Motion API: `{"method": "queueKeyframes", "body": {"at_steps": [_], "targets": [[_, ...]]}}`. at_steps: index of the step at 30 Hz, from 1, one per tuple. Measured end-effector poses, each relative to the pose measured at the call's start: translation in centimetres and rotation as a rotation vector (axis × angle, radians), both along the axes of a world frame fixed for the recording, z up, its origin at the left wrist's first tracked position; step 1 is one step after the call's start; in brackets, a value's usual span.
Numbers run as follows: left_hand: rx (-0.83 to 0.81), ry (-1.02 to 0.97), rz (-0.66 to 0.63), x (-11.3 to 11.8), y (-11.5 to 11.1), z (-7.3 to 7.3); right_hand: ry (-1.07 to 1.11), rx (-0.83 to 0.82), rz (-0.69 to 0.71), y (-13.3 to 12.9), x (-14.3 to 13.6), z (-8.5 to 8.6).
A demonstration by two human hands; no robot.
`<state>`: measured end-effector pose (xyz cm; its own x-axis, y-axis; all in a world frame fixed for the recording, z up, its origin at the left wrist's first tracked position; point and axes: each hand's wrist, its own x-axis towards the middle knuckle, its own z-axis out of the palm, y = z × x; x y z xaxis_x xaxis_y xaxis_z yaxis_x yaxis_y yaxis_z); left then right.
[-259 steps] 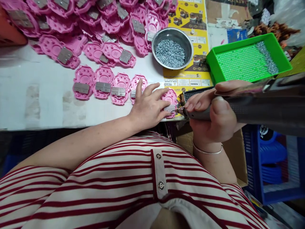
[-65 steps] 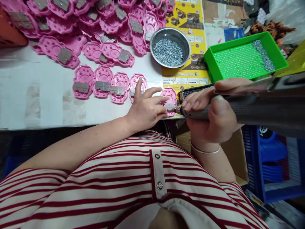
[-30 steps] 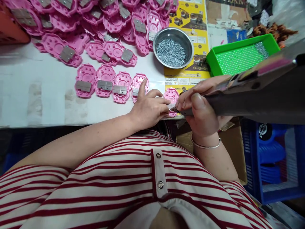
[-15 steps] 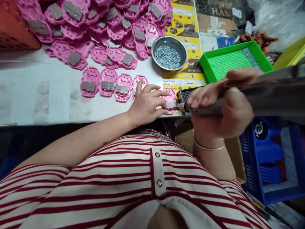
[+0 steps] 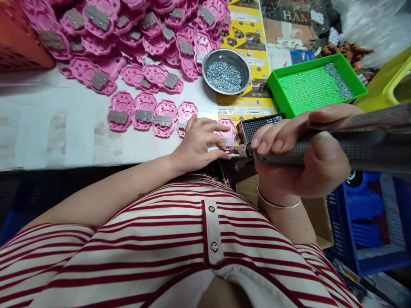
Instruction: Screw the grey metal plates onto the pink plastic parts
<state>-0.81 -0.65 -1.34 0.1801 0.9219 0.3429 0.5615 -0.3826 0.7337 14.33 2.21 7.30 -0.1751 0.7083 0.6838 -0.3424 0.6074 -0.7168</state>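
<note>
My left hand rests on the white table, fingers spread, pressing down a pink plastic shell with a grey metal plate at the table's front edge. My right hand is closed around a dark electric screwdriver held nearly level, its bit tip at the shell's plate beside my left fingertips. A row of pink shells with metal plates lies just left of my left hand.
A large heap of pink shells fills the back of the table. A steel bowl of screws and a green tray with screws stand behind, a black perforated block near the shell. Blue crates and a cardboard box sit below right.
The screwdriver has levelled out from a steeper tilt a second ago and drawn slightly right. My left hand stays on the same shell, its fingers a little lower.
</note>
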Motion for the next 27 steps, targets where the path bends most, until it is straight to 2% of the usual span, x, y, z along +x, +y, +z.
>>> {"method": "queueKeyframes", "body": {"at_steps": [5, 15, 19, 21, 27], "targets": [[0.026, -0.013, -0.032, 0.0, -0.1, -0.1, -0.012, 0.007, 0.026, 0.0, 0.1, 0.2], [-0.089, 0.155, 0.072, -0.1, 0.0, -0.1, 0.005, 0.005, -0.051, -0.1, 0.0, -0.4], [-0.010, 0.233, 0.052, -0.4, -0.1, -0.6, 0.099, 0.033, -0.112, 0.9, -0.7, -1.8], [0.025, 0.257, 0.028, -0.5, -0.2, -0.8, 0.107, -0.011, -0.157, 1.4, -1.0, -2.8], [0.015, 0.274, -0.028, -0.4, 0.0, -0.9, 0.062, -0.095, -0.205, 2.5, -1.6, -5.2]]}}
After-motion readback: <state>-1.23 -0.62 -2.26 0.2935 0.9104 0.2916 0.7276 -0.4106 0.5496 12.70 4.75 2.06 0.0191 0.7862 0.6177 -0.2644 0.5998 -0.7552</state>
